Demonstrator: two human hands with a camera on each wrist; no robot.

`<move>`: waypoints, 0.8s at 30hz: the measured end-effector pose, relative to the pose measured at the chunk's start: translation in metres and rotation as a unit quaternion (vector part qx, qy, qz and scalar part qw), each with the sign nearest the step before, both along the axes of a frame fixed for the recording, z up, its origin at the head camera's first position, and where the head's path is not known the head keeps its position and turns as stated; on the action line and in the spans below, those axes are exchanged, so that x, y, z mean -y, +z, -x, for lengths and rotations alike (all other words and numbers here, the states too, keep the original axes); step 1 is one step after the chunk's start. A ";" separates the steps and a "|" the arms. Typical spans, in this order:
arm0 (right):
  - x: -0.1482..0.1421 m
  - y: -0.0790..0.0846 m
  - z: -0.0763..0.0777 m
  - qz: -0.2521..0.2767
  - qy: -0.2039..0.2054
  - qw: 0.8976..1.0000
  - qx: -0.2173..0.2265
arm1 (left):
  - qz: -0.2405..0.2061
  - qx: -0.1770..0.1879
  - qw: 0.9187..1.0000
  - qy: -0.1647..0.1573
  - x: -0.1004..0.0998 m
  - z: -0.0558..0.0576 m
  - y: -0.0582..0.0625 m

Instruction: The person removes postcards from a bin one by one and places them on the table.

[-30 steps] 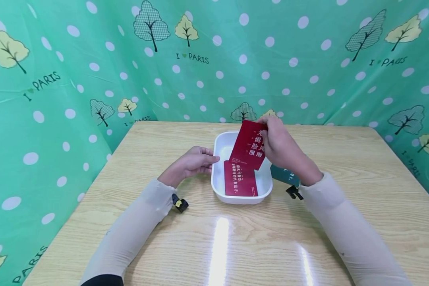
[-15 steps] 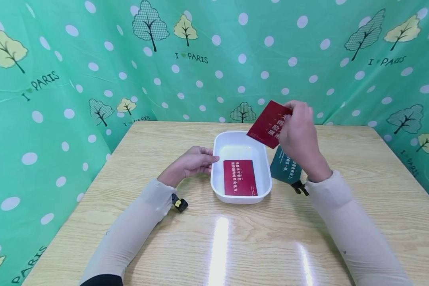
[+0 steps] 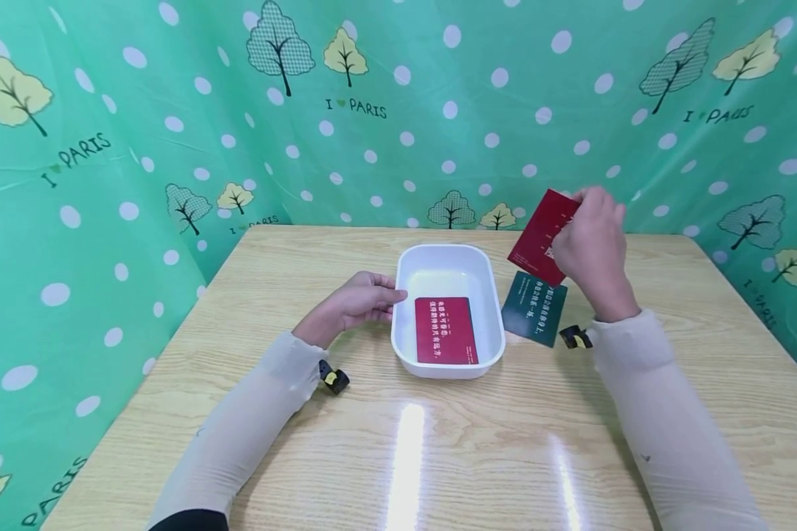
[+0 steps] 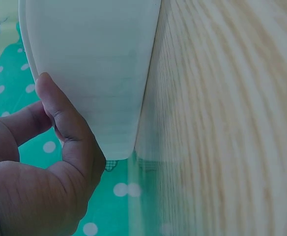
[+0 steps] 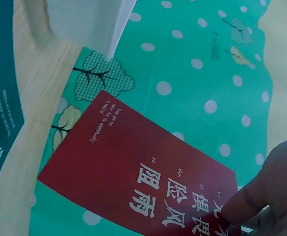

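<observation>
A white plastic tub (image 3: 448, 372) stands on the table, and my left hand (image 3: 365, 301) holds its left rim. The left wrist view shows the thumb (image 4: 60, 105) against the tub's outer wall. Inside the tub lies a red card (image 3: 446, 332) with white writing. My right hand (image 3: 591, 240) pinches another red card (image 3: 541, 232) at its right edge, tilted and raised above the table. In the right wrist view this red card (image 5: 133, 167) shows its lettering. Below it a dark green card (image 3: 534, 313) lies on the table, right beside the tub.
The wooden table (image 3: 345, 442) stretches out on both sides of the tub. Behind it hangs a green dotted curtain (image 3: 372, 155). Black straps with yellow marks, such as the left one (image 3: 334, 377), hang at both wrists.
My right hand has lifted the red card out from over the tub and carried it right, past the tub's edge. The green card has come into fuller view. My left hand stays put.
</observation>
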State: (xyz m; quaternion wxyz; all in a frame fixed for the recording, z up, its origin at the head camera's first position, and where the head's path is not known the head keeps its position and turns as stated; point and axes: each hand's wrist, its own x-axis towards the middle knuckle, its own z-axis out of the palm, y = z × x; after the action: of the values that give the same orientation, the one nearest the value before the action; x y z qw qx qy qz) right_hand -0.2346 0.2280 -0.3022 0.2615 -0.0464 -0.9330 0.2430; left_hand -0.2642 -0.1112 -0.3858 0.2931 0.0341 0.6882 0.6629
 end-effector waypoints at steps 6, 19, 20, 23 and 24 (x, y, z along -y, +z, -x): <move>-0.014 -0.009 0.007 0.014 0.007 0.995 0.096 | 0.000 -0.001 1.000 -0.005 -0.002 0.001 -0.002; -0.029 -0.041 0.026 0.000 0.157 0.946 0.284 | 0.005 0.000 1.000 0.001 -0.001 0.001 -0.002; -0.029 -0.042 0.027 -0.007 0.163 0.942 0.292 | 0.004 0.000 1.000 0.001 -0.001 0.001 -0.001; -0.030 -0.044 0.029 -0.021 0.177 0.934 0.308 | 0.004 0.002 1.000 0.002 0.000 0.000 0.000; -0.031 -0.044 0.030 -0.023 0.181 0.932 0.313 | 0.004 0.002 1.000 0.001 0.000 0.000 0.000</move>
State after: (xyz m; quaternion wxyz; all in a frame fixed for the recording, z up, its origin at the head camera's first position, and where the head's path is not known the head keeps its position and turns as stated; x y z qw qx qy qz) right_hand -0.2644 0.2591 -0.3465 -0.0910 0.0556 -0.9655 0.2374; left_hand -0.2644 -0.1116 -0.3859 0.2933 0.0308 0.6906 0.6604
